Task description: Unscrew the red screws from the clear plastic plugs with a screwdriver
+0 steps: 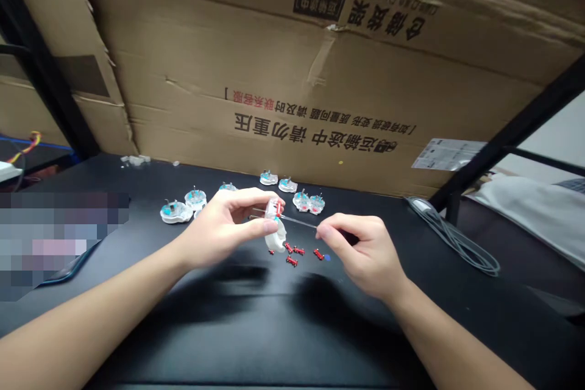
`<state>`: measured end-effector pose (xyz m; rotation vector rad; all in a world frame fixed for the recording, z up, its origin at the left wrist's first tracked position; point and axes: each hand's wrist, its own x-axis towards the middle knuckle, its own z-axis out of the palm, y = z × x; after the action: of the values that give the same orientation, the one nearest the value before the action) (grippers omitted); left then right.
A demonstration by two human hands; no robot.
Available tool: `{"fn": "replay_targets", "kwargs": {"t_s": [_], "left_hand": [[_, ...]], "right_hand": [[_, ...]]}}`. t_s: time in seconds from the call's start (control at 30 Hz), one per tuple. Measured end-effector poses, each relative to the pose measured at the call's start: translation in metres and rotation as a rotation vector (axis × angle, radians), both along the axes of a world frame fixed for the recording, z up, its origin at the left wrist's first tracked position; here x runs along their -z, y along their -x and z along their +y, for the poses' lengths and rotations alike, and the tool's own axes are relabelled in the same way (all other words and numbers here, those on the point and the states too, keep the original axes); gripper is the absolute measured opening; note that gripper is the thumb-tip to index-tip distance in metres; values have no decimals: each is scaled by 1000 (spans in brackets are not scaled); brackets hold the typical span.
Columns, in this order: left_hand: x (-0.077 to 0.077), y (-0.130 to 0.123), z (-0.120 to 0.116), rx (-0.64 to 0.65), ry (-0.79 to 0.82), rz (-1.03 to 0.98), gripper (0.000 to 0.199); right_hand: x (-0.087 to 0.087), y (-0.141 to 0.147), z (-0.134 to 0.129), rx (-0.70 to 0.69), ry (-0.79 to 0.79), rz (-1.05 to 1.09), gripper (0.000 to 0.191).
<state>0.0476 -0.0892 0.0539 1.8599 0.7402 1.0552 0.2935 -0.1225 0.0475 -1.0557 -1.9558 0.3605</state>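
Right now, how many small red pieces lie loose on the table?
5: one red piece by the held white unit's lower left edge, a second and third together to its right, a fourth below them, a fifth beside the blue spot. Others may be hidden.

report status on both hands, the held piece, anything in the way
Left hand holding white-and-clear piece, red part at its top. Right hand pinching thin item extending toward it. Loose red pieces on table nearby, apparently not blocking.
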Motion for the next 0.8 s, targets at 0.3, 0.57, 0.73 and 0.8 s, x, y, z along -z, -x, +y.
{"fn": "replay_targets", "kwargs": {"t_s": [0.3, 0.57, 0.73, 0.8], "left_hand": [[-15, 13, 0, 56, -377, 312, 17], [0, -7, -6, 114, 229, 43, 27], [8, -11, -2, 3, 256, -28, 27], [6, -8, 0, -40, 146, -33, 26]], "right_hand": [[2, 2, 8, -232, 711, 138, 51], [0, -5, -5, 119, -591, -220, 23], [-4, -10, 3, 72, -173, 14, 6], [-3, -11, 7, -53, 119, 214, 14]]}}
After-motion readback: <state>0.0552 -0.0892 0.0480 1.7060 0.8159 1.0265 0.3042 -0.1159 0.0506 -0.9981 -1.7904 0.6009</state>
